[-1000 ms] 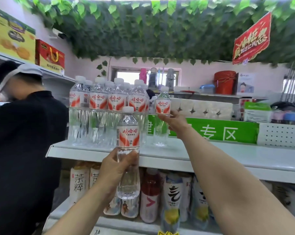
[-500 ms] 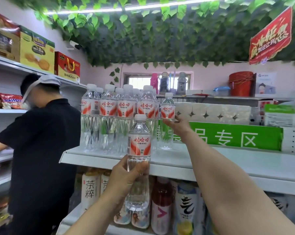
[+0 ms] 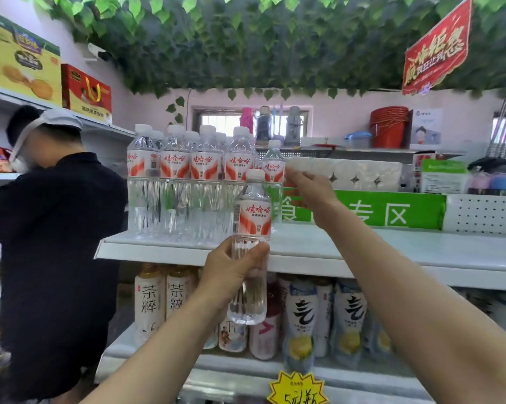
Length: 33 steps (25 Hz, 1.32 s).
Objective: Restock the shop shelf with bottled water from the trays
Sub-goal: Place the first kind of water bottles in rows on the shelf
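My left hand [image 3: 228, 272] is shut around the lower half of a clear water bottle [image 3: 253, 217] with a red and white label, upright in front of the white top shelf [image 3: 391, 249]. A row of several matching bottles [image 3: 174, 170] stands on the shelf's left part. A single bottle [image 3: 273, 167] stands at the row's right end. My right hand [image 3: 313, 193] reaches over the shelf, its fingertips touching that bottle's label from the right, thumb apart below. No trays are in view.
A person in a black shirt [image 3: 56, 228] stands close on the left, facing other shelves. The lower shelf holds tea and flavoured drinks [image 3: 301, 316] behind a yellow price tag [image 3: 298, 389]. Behind the top shelf are a green sign [image 3: 391, 211] and tissue rolls [image 3: 347, 173].
My view has moved closer to the shelf. My left hand has lifted its bottle slightly toward the shelf. My right hand has drawn back from around the end bottle to its right side.
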{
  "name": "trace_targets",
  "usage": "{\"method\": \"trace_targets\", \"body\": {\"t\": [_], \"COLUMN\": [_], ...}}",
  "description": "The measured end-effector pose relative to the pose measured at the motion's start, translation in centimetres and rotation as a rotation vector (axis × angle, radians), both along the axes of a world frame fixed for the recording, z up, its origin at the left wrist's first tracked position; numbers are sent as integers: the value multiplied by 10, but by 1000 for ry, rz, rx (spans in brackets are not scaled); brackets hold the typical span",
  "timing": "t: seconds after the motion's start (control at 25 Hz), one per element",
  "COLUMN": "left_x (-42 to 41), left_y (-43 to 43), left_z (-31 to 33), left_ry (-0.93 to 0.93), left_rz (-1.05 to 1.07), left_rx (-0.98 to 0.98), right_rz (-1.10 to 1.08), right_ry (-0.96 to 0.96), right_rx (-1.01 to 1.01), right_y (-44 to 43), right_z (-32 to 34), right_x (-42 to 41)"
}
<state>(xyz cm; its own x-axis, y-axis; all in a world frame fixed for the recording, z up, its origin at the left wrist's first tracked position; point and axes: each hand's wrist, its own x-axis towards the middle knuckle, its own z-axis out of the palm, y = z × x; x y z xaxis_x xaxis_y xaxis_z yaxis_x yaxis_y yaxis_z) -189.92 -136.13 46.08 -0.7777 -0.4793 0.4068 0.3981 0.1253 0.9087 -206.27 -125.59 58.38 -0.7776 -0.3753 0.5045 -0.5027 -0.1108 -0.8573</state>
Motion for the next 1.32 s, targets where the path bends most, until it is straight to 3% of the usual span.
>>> {"method": "trace_targets", "body": {"t": [0.12,0.28,0.48,0.76,1.32], "left_x": [-5,-9,-7,-18,-78], "left_y": [17,31,32,-11,-49], "left_z": [12,24,46,19,-13], "left_ry": [-7,35,95,148,125], "left_rz": [-39,-93,-6,600,921], "left_rx": [0,-4,-183,-466,-659], "right_rz": [261,400,308,112,82], "right_ry": [-41,66,140,103,93], "right_rx": [163,324,229,153,152], "right_y": [27,53,63,41,-33], "right_z": [-4,-7,19,52,39], "right_x": [34,61,66,10,-52]}}
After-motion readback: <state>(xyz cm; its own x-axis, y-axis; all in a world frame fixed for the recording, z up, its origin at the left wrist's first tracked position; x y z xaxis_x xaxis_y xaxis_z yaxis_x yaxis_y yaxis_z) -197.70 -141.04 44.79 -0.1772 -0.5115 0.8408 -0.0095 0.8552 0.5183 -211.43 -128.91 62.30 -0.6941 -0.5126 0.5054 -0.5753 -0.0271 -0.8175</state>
